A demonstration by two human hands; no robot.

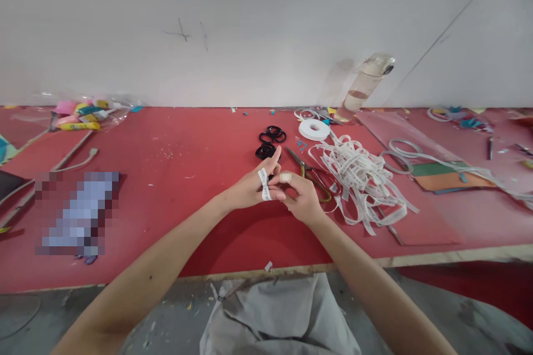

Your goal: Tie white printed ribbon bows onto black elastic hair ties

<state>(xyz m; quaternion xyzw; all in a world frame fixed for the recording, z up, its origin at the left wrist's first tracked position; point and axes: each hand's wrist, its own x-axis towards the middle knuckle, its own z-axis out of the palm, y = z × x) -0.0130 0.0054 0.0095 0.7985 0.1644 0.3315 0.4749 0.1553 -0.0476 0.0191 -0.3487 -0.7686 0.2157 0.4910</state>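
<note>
A white printed ribbon (264,177) loops over my left hand (250,188), crossing the thumb and the fingers. The left thumb points up, and the fingers are curled in against the ribbon. My right hand (306,199) meets it from the right, its fingertips pinched at the ribbon between the hands; one finger wears a plaster-like strip. Something small and black shows between the fingertips, largely hidden. Just beyond the hands lie black hair ties (272,134) in two small groups. Scissors (310,172) with red and yellowish handles rest beside my right hand.
To the right is a heap of white printed ribbon (358,172), with a white ribbon roll (313,129) behind. A bottle (362,89) leans by the wall. Bagged colourful items (83,113) and a pixelated object (83,208) lie left on the red table (179,150).
</note>
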